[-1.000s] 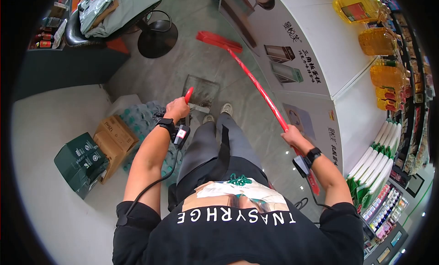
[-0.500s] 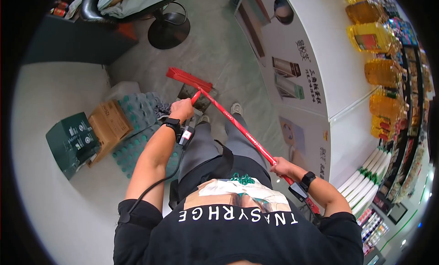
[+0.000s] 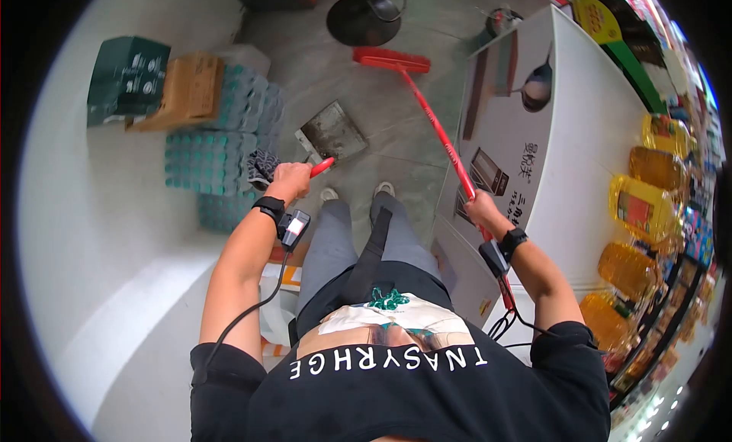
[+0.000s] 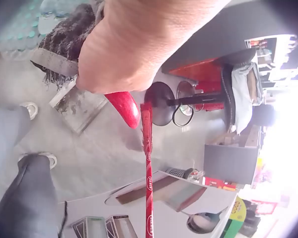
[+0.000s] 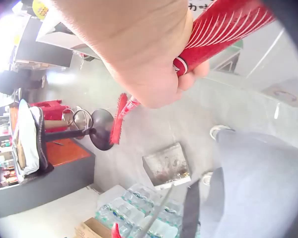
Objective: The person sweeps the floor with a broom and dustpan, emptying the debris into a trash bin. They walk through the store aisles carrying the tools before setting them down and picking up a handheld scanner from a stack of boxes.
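My right hand (image 3: 488, 215) grips the long red handle of a broom (image 3: 438, 129), its fingers wrapped round the shaft in the right wrist view. The broom's red head (image 3: 393, 59) is out ahead, past the dustpan and near the stool base. My left hand (image 3: 290, 181) holds the red grip (image 3: 322, 167) of the long-handled dustpan, whose tip sticks out beyond the fist. The metal dustpan (image 5: 166, 163) lies on the floor in front of my feet, with dirt marks inside. A grey stringy mop head (image 3: 261, 167) shows just behind my left hand.
Packs of bottles (image 3: 202, 160), a cardboard box (image 3: 191, 87) and a dark green box (image 3: 130, 80) stand along the left wall. A round stool base (image 3: 364, 19) is ahead. On the right runs a white printed counter (image 3: 560, 137) with oil bottles (image 3: 644, 209).
The broom head passed over the dustpan half a second ago and is now farther forward, apart from it. My head view has turned, and the right hand has moved forward. Both grips stay.
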The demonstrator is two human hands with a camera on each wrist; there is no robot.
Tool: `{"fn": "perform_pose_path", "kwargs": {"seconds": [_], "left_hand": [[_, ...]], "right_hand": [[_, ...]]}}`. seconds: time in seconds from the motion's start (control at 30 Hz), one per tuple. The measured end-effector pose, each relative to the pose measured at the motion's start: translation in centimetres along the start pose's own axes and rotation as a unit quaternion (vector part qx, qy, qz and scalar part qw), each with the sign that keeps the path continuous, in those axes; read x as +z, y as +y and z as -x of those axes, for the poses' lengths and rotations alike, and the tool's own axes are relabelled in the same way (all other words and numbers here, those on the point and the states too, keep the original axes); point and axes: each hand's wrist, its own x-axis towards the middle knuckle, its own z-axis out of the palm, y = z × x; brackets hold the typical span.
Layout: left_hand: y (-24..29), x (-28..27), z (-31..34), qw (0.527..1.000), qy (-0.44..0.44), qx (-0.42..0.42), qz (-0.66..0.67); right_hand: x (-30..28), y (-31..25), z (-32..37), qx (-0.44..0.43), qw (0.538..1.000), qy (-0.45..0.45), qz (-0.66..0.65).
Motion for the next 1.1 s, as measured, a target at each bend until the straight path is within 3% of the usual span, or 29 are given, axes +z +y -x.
{"fn": "perform_pose_path", "kwargs": {"seconds": [0.23, 0.33, 0.43, 0.5, 0.57, 0.6, 0.63, 0.77, 0.9, 1.0, 1.1], "left_hand": [[1.3, 3.6, 4.0, 0.980, 0.052, -0.118, 0.149], [1.6, 4.8, 5.3, 0.970, 0.036, -0.153, 0.188], [2.1, 6.4, 6.3, 0.962, 0.020, -0.166, 0.214], [2.5, 7.2, 6.6, 0.959, 0.008, -0.170, 0.224], [3.1, 8.3, 6.6, 0.957, -0.005, -0.172, 0.232], [3.3, 9.0, 6.6, 0.957, -0.005, -0.166, 0.239], [3.5, 9.3, 6.6, 0.956, -0.004, -0.158, 0.248], [4.3, 10.7, 7.0, 0.951, 0.008, -0.129, 0.281], [4.0, 11.2, 6.9, 0.948, 0.053, -0.116, 0.293], [3.6, 11.5, 7.2, 0.942, 0.076, -0.109, 0.307], [3.6, 12.2, 7.1, 0.943, 0.059, -0.108, 0.308]], "right_hand": [[-0.5, -3.1, -5.5, 0.004, 0.995, -0.098, -0.010], [1.2, -5.0, -3.6, -0.023, 0.986, -0.038, -0.162], [3.4, -5.0, -2.1, 0.000, 0.988, -0.008, -0.152], [5.6, -4.7, 0.0, 0.013, 0.989, -0.005, -0.150], [7.9, -2.7, 2.5, -0.024, 0.991, -0.044, -0.122], [9.9, 0.2, 3.0, -0.050, 0.997, -0.016, -0.048], [10.9, 1.6, 5.9, -0.068, 0.996, -0.027, -0.053], [11.4, 3.8, 17.2, 0.051, 0.993, -0.077, 0.072], [10.3, 4.1, 24.5, 0.109, 0.986, -0.122, 0.042], [9.9, 3.2, 26.7, 0.125, 0.987, -0.099, 0.027], [10.1, 2.8, 24.7, 0.066, 0.994, -0.084, 0.006]]}}
